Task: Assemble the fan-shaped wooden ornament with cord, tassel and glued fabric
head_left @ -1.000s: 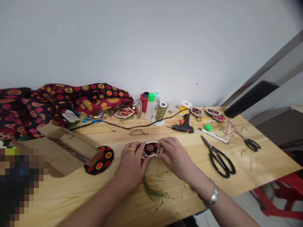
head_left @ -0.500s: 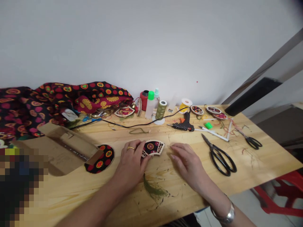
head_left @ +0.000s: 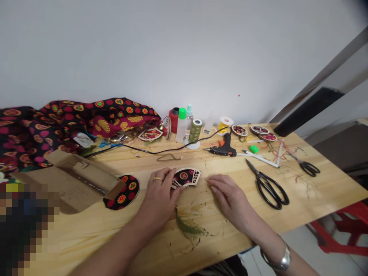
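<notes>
My left hand [head_left: 161, 191] is closed on the left end of a fan-shaped wooden ornament [head_left: 186, 177], which has patterned dark fabric in its cut-out frame. The ornament lies on the wooden table. An olive-green thread tassel [head_left: 187, 227] lies just below my left hand, among loose thread bits. To the right of the ornament, and apart from it, my right hand [head_left: 230, 199] rests low over the table with its fingers drawn together and the thumb against them. Whether anything small is between those fingertips cannot be made out.
Black-handled scissors [head_left: 270, 188] lie right of my right hand. Behind stand a glue gun [head_left: 222, 148], a green thread spool [head_left: 196, 131] and a green-capped bottle [head_left: 181, 125]. At left are a cardboard box [head_left: 77, 180], a round fabric piece [head_left: 126, 191] and bunched patterned cloth [head_left: 74, 111].
My right thumb has drawn in toward the fingers. My left hand keeps its hold on the ornament, and more of the ornament shows. The view has shifted slightly.
</notes>
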`<state>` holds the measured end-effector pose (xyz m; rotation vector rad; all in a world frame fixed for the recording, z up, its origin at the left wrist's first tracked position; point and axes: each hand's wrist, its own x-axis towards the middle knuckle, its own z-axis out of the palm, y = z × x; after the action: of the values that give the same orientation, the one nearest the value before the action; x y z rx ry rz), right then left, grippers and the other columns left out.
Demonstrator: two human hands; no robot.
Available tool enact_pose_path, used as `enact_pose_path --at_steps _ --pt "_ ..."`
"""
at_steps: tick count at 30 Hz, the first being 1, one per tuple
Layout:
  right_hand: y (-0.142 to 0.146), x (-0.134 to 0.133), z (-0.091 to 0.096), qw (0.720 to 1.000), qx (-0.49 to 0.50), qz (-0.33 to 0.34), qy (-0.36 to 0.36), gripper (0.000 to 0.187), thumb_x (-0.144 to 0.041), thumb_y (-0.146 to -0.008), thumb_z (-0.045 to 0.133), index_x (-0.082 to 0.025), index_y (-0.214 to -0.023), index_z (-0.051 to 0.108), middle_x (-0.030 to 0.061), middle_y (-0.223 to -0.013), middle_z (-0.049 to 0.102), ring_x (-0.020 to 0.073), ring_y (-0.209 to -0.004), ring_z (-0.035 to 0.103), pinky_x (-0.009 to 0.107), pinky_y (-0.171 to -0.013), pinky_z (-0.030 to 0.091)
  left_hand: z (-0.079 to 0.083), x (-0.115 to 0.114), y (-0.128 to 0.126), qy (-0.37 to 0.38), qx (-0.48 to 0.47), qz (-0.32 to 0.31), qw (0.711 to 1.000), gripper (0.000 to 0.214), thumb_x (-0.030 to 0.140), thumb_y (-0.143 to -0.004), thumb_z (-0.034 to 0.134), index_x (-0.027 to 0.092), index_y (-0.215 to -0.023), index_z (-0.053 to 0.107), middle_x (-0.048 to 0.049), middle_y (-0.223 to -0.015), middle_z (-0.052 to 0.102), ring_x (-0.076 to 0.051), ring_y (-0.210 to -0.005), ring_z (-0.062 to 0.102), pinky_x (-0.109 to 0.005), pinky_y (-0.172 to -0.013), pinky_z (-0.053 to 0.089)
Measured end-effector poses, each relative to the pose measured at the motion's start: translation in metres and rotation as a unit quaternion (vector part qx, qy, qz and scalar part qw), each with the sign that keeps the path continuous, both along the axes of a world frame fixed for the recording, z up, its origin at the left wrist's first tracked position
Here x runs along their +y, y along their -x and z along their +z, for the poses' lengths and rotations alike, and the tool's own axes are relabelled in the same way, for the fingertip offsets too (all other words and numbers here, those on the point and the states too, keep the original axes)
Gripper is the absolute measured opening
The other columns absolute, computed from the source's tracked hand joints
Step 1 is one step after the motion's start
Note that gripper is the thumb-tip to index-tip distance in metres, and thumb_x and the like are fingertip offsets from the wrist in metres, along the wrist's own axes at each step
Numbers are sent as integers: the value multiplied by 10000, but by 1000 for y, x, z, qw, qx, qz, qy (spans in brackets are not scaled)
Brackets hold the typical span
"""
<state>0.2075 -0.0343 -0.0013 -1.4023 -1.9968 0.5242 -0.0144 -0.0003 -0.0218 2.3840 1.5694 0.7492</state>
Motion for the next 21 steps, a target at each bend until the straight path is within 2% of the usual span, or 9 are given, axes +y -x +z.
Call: enact_pose_path --at_steps 4,7,9,12,15,17,18,19,21 --pt "-1 -11 14 996 -45 70 15 257 -175 -900 399 -190 -1043 612 105 -1074 600 207 -1075 512 388 -910 447 3 -1 0 0 -22 18 1000 434 362 -882 409 85 -1196 522 -172 -1138 536 -292 -1071 481 -488 -923 424" --pt "-19 -26 33 985 -98 128 58 242 -230 -894 440 -192 -742 625 48 -717 605 174 -775 573 313 -710 470 7 -2 1 -6 -61 44 997 428 354 -892 398 105 -1229 485 -163 -1180 510 -279 -1107 464 -475 -949 409" --pt "-37 -35 43 984 -105 117 78 376 -257 -913 401 -188 -571 542 -3 -500 478 117 -489 464 270 -498 383 12 -2 1 -18 -89 52 994 429 347 -898 390 110 -1247 466 -158 -1202 490 -268 -1134 446 -458 -974 391" --pt "-54 -41 50 990 -113 44 72 406 -280 -922 384 -191 -556 532 -9 -471 454 106 -425 419 268 -440 329 18 -4 2 -44 -125 45 990 431 335 -904 380 108 -1264 451 -154 -1215 472 -255 -1148 434 -432 -984 383" --pt "-45 -37 43 990 -122 48 56 225 -285 -899 440 -203 -861 646 68 -803 649 179 -739 598 313 -647 466 22 -8 2 -59 -153 32 986 411 314 -907 381 133 -1271 445 -139 -1220 473 -241 -1138 443 -419 -977 390" --pt "-29 -34 38 986 -129 93 53 350 -318 -876 489 -204 -1204 536 112 -1198 577 235 -1109 517 391 -894 435 22 -10 3 -62 -175 27 982 396 299 -910 379 158 -1276 438 -127 -1236 473 -234 -1139 447 -416 -973 395" --pt "-22 -33 37 983 -130 117 59 422 -337 -863 512 -201 -1262 489 117 -1262 536 245 -1178 466 415 -954 396 22 -11 4 -63 -187 26 980 390 295 -912 375 171 -1277 435 -121 -1242 473 -232 -1144 448 -415 -972 396" --pt "-17 -32 36 979 -129 140 67 406 -341 -860 518 -200 -1241 508 113 -1230 559 242 -1168 476 424 -980 375 22 -11 5 -62 -200 26 977 386 291 -915 369 181 -1279 432 -117 -1248 475 -231 -1150 447 -416 -974 395" --pt "-11 -32 39 977 -119 152 88 216 -308 -887 478 -198 -976 641 70 -894 665 194 -890 600 389 -904 427 22 -12 6 -65 -224 23 972 381 282 -918 362 192 -1282 429 -111 -1257 477 -228 -1163 443 -418 -980 390"
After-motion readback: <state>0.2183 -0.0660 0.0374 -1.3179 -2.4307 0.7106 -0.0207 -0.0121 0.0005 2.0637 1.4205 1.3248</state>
